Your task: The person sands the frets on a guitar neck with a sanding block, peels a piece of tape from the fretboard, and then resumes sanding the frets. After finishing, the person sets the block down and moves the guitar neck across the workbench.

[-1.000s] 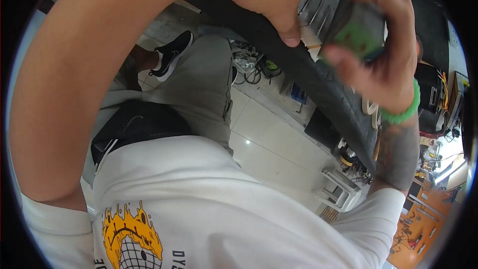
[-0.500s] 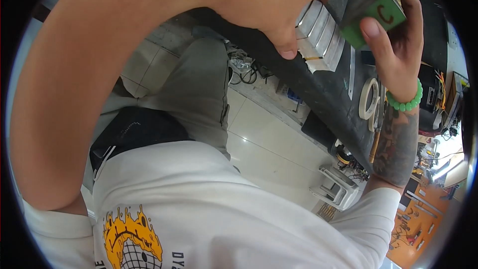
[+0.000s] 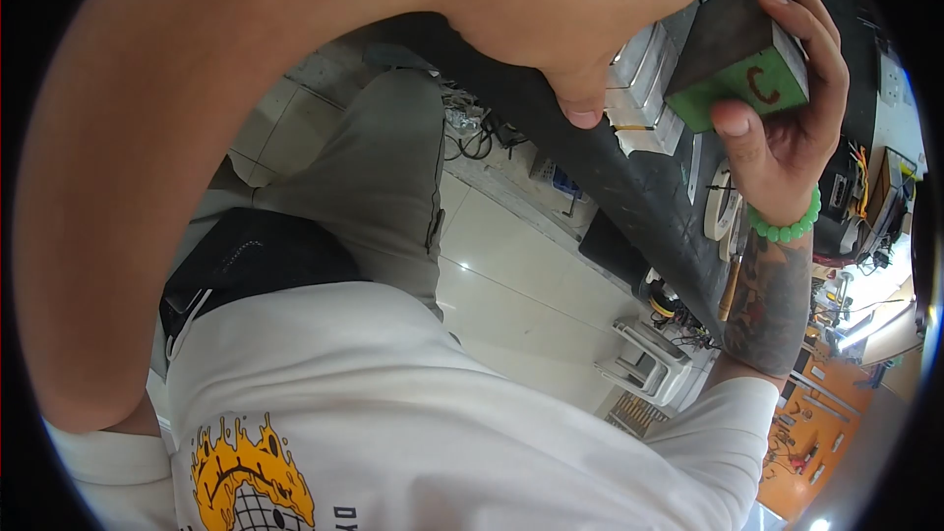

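My right hand (image 3: 787,128), wearing a green bead bracelet (image 3: 785,226), grips a heavy-looking metal block (image 3: 723,34). The block has dark grey faces and a green side marked with a red-brown "C". My thumb presses on the green side, while the fingers curl over the far edge. Just left of it, a row of silvery metal blocks (image 3: 644,88) sits on the black bench (image 3: 590,152). My left hand (image 3: 610,20) is over the near end of that row, its thumb pointing down beside the blocks. Its other fingers are hidden behind the hand.
On the bench are a metal ruler (image 3: 694,169) and rolls of tape (image 3: 723,202). A white plastic stool (image 3: 644,364) stands on the tiled floor below. Cables and clutter lie under the bench, and an orange tool board (image 3: 816,433) hangs at the lower right.
My right hand has lowered and turned the green-sided block, so more of its grey face shows. My left hand and the silvery blocks appear slightly further right in view.
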